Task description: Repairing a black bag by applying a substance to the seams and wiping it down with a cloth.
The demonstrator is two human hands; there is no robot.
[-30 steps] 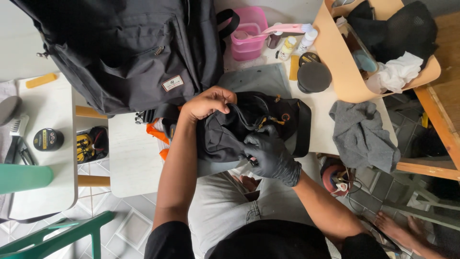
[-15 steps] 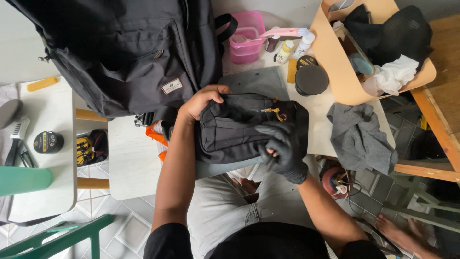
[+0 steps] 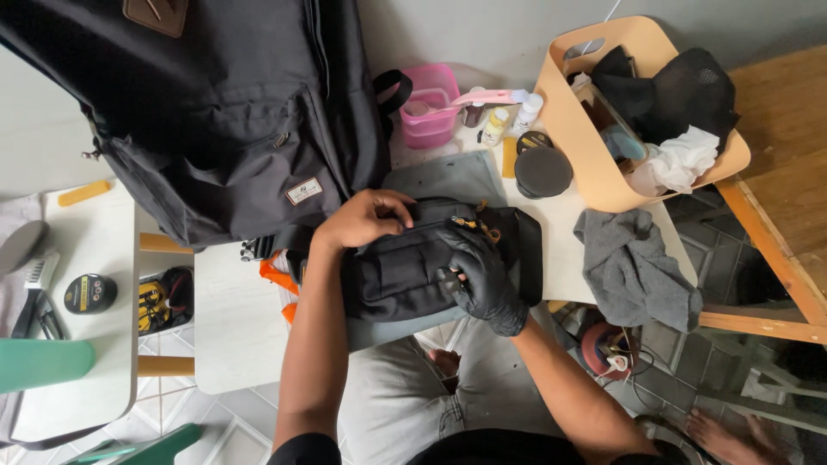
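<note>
Small black bag (image 3: pixel 413 271) lay at tabletop (image 3: pixel 224 336) edge, just below large black backpack (image 3: pixel 215 112). Gripped at top by bare left hand (image 3: pixel 362 220); clutched at lower right by black-gloved right hand (image 3: pixel 482 280).

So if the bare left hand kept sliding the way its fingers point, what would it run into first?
The left hand rests on the small black bag, fingers pointing right along its top edge. Going on, it would probably first meet the bag's tan zipper pulls; depth is hard to judge.
</note>
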